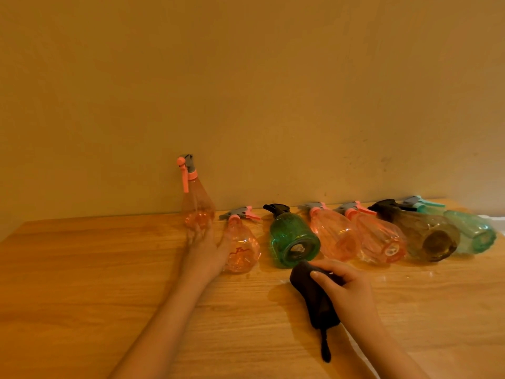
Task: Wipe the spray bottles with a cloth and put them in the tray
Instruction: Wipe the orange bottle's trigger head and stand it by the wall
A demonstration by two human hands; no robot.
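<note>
Head view: a wooden counter (82,269) set against a plain wall is shown, with one pink spray bottle (196,203) standing upright at the back and six more laid on their sides in a row to its right: a pink one (241,247), a green one (292,242), two more pink (334,233) (378,239), a brownish one (429,236) and a teal one (472,231) at the far end. The base of the upright bottle is touched by the left hand (203,242), its fingers reaching around it; whether it is firmly gripped cannot be told. A dark cloth (311,294) is clutched in the right hand (344,285), just in front of the green bottle. No tray is seen in this view.

The upright bottle could be tipped if nudged at its base rather than properly grasped, and the lying bottles, being rounded, could be set rolling by a stray sleeve or cloth. No brand, label or legible writing is visible on any bottle.
</note>
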